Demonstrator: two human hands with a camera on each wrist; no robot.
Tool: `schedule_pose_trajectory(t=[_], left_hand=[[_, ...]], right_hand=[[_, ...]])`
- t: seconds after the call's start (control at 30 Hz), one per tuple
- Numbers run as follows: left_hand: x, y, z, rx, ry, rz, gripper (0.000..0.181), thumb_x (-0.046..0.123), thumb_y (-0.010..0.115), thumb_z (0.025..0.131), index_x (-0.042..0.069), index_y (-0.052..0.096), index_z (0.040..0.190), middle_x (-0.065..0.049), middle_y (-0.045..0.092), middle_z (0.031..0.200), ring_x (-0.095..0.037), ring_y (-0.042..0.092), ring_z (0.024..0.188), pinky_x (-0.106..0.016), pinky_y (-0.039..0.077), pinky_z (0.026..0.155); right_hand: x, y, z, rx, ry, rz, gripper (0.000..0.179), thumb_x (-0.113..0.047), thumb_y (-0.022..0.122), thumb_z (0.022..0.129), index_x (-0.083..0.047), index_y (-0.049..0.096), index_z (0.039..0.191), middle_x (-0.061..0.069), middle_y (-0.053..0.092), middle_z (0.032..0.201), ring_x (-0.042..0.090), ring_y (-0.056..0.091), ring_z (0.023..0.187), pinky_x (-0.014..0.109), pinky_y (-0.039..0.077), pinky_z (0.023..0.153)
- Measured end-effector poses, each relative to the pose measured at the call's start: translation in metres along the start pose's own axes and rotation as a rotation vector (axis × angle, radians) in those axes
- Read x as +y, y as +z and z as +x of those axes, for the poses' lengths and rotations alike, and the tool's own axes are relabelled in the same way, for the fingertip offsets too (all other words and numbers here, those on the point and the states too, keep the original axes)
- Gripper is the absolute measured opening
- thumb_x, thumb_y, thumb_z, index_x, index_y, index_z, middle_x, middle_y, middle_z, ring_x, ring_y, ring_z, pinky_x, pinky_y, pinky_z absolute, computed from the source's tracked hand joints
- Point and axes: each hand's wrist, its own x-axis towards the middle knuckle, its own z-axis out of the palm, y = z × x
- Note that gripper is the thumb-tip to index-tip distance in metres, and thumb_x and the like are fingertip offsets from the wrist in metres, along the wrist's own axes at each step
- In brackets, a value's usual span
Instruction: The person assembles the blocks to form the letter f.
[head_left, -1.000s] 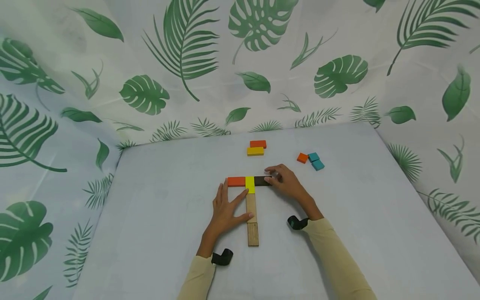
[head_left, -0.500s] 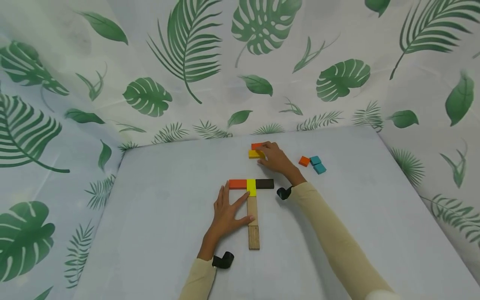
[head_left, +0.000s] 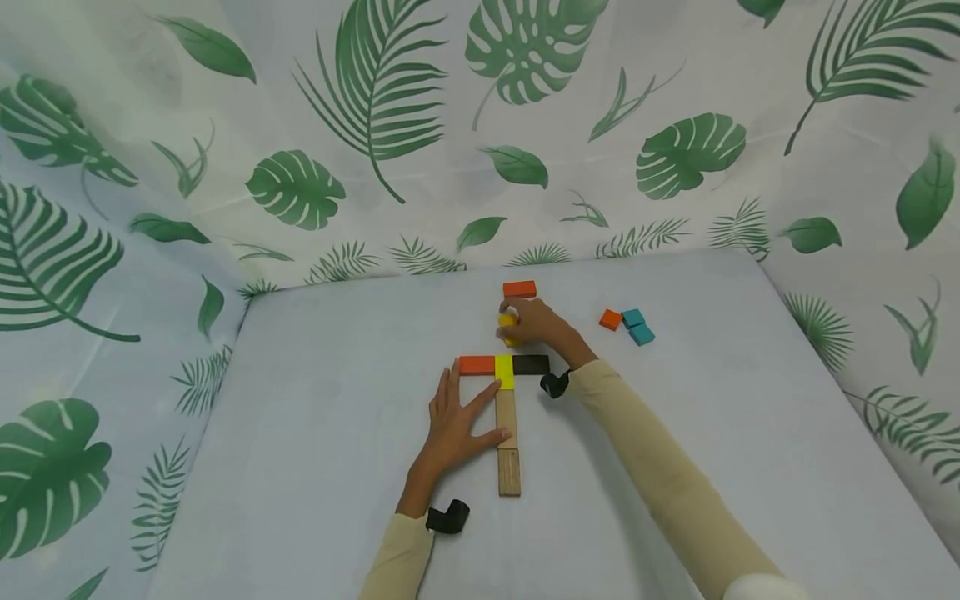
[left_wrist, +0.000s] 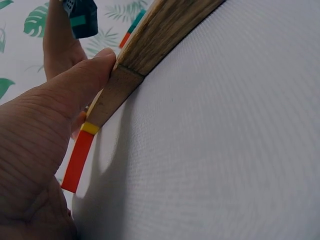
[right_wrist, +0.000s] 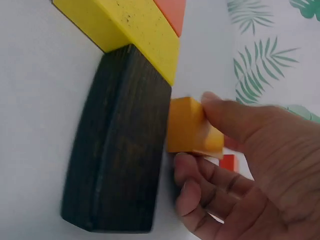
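Note:
Between thumb and fingers, my right hand (head_left: pixel 536 322) pinches a golden-yellow block (right_wrist: pixel 192 127), just beyond a T of flat wooden blocks. Across the top of that T run a red block (head_left: pixel 477 366), a bright yellow block (head_left: pixel 505 372) and a black block (head_left: pixel 531 365). Its stem is a pale wood block (head_left: pixel 506 417) followed by a darker wood block (head_left: pixel 509 473). My left hand (head_left: pixel 452 423) rests along the T's left side with fingers spread. One fingertip is at the red block, another at the yellow one, and the thumb touches the pale block.
Behind the right hand lies an orange-red block (head_left: pixel 520 288). A small orange block (head_left: pixel 611 319) and two teal blocks (head_left: pixel 641 334) sit together to the right. A leaf-print cloth (head_left: pixel 420 150) hangs at the back of the white table (head_left: pixel 315 417).
My right hand has left the black block, reached to the back pair and taken the golden-yellow block, drawing it toward the T. The left hand stays in place.

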Motion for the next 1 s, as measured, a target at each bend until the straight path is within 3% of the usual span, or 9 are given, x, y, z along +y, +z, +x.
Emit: schedule_pose_trajectory(t=[0.13, 0.3, 0.6, 1.0], left_hand=[[0.000, 0.001, 0.000, 0.002, 0.003, 0.001, 0.076, 0.061, 0.067, 0.082, 0.040, 0.038, 0.149, -0.013, -0.011, 0.165, -0.039, -0.005, 0.150, -0.065, 0.017, 0.110], [0.000, 0.000, -0.001, 0.017, 0.019, -0.004, 0.076, 0.060, 0.068, 0.082, 0.037, 0.039, 0.149, -0.016, -0.009, 0.164, -0.041, -0.004, 0.150, -0.065, 0.018, 0.109], [0.003, -0.003, -0.002, 0.012, 0.016, -0.022, 0.074, 0.058, 0.069, 0.083, 0.036, 0.041, 0.148, -0.016, -0.008, 0.164, -0.041, -0.005, 0.150, -0.066, 0.017, 0.109], [0.002, -0.004, -0.001, 0.001, 0.003, -0.013, 0.075, 0.060, 0.068, 0.082, 0.038, 0.040, 0.148, -0.015, -0.008, 0.165, -0.041, -0.005, 0.150, -0.066, 0.017, 0.110]], right_hand=[[0.004, 0.001, -0.002, 0.026, 0.046, 0.116, 0.046, -0.036, 0.068, 0.091, -0.009, 0.053, 0.126, 0.014, 0.061, 0.095, 0.024, 0.054, 0.080, 0.030, 0.045, 0.069], [0.010, 0.002, -0.005, 0.007, 0.034, 0.183, 0.049, -0.031, 0.070, 0.090, -0.006, 0.052, 0.128, 0.014, 0.063, 0.098, 0.022, 0.056, 0.079, 0.028, 0.046, 0.070], [0.012, 0.005, -0.015, 0.005, -0.033, 0.234, 0.050, -0.026, 0.074, 0.087, -0.004, 0.053, 0.127, 0.008, 0.060, 0.089, 0.017, 0.057, 0.074, 0.025, 0.047, 0.068], [0.013, 0.015, -0.014, 0.074, 0.008, 0.206, 0.052, -0.037, 0.075, 0.085, -0.008, 0.054, 0.122, 0.007, 0.059, 0.092, 0.019, 0.053, 0.078, 0.027, 0.043, 0.069]])
